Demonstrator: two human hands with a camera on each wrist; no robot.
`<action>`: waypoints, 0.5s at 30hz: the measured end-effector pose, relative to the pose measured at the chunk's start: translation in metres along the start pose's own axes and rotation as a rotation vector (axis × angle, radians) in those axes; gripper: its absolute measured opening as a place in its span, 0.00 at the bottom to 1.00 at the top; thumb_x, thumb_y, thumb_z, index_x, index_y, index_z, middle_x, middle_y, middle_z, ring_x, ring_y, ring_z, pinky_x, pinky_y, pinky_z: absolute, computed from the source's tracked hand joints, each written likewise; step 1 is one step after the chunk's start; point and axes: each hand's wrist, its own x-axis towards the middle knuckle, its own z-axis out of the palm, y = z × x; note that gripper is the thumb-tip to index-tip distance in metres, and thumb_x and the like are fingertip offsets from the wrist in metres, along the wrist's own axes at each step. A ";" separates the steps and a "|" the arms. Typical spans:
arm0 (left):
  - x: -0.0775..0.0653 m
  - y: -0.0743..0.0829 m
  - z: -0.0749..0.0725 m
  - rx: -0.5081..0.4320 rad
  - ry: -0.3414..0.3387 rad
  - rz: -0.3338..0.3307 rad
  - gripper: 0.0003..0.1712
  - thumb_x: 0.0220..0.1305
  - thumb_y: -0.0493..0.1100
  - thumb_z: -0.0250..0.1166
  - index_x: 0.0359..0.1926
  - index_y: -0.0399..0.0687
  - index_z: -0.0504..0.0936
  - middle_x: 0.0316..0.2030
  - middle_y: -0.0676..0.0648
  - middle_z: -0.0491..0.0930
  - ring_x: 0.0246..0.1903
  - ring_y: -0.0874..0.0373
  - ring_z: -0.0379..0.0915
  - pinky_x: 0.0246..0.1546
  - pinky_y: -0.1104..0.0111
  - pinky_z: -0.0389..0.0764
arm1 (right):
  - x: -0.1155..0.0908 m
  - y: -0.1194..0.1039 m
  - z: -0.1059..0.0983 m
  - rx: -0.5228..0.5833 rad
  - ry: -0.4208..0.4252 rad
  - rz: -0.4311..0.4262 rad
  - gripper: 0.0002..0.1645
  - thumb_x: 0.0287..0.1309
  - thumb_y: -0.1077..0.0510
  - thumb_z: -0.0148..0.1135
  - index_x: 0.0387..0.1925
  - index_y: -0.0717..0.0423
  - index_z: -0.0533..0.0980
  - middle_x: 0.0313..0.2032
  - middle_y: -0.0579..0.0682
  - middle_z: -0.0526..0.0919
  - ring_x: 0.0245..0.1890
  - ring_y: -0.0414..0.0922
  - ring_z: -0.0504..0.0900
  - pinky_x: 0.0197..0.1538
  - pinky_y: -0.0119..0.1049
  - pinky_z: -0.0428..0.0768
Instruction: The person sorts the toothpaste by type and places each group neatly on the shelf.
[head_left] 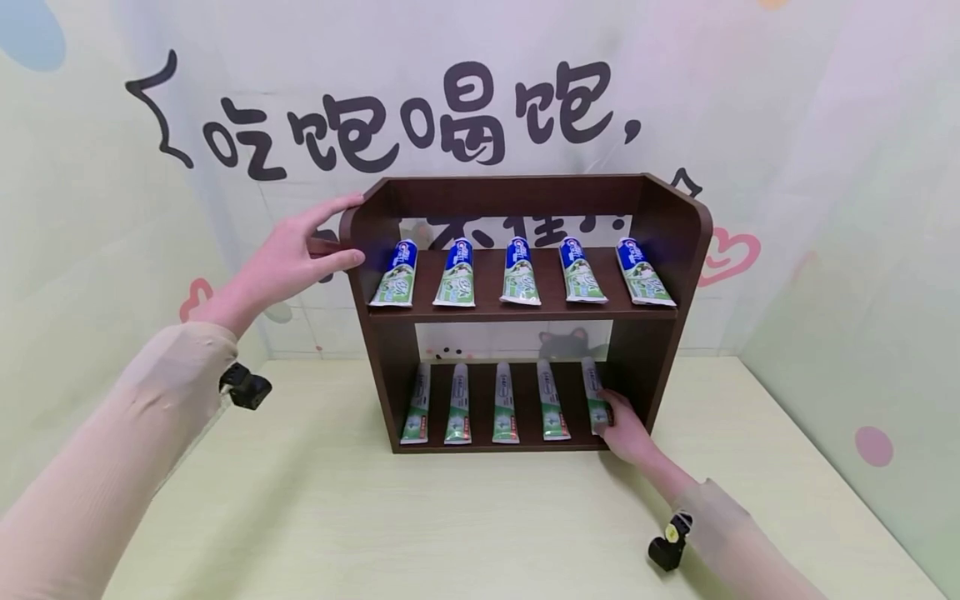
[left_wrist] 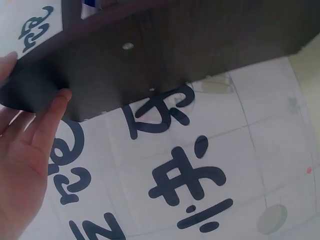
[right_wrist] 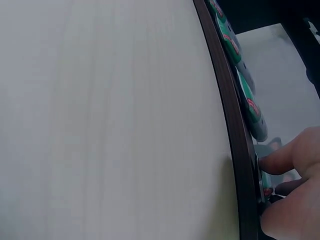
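Note:
A dark brown two-tier rack (head_left: 517, 315) stands on the table. Against its upper left side panel rests my left hand (head_left: 288, 254), fingers fairly straight; the left wrist view has a fingertip (left_wrist: 64, 95) on the panel's outer face. On the lower shelf, my right hand (head_left: 626, 429) pinches the rightmost green-and-grey toothpaste tube (head_left: 592, 383), which lies on the board. The right wrist view shows this tube (right_wrist: 265, 182) mostly hidden by the fingers. Several matching tubes, such as this toothpaste tube (head_left: 551, 404), lie left of it in a row.
Several blue-and-green toothpaste tubes, one being the middle tube (head_left: 519, 271), line the upper shelf. Pale wood tabletop (head_left: 450, 525) extends before the rack. Behind it hangs a printed wall sheet (head_left: 420, 50) with large black characters. Each wrist wears a small black camera (head_left: 246, 386).

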 end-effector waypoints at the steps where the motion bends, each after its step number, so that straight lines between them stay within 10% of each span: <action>1: 0.000 0.000 0.001 -0.003 0.005 0.005 0.40 0.65 0.49 0.66 0.75 0.63 0.60 0.74 0.53 0.62 0.51 0.42 0.83 0.36 0.86 0.76 | -0.001 0.000 0.000 -0.002 0.004 0.001 0.40 0.57 0.70 0.53 0.72 0.72 0.55 0.72 0.72 0.53 0.67 0.65 0.64 0.68 0.59 0.66; 9: -0.011 0.008 0.000 -0.067 0.108 0.041 0.39 0.64 0.44 0.68 0.73 0.63 0.64 0.72 0.49 0.65 0.41 0.85 0.77 0.39 0.89 0.77 | -0.014 -0.008 -0.008 -0.024 0.037 -0.055 0.37 0.68 0.58 0.57 0.71 0.70 0.57 0.69 0.73 0.59 0.59 0.62 0.72 0.62 0.55 0.72; 15: -0.034 0.015 0.006 0.004 0.186 0.171 0.39 0.61 0.35 0.68 0.72 0.52 0.66 0.68 0.44 0.70 0.46 0.49 0.85 0.41 0.91 0.74 | -0.032 -0.022 -0.018 -0.036 0.056 -0.191 0.33 0.67 0.58 0.58 0.67 0.70 0.63 0.68 0.71 0.64 0.64 0.65 0.69 0.64 0.58 0.71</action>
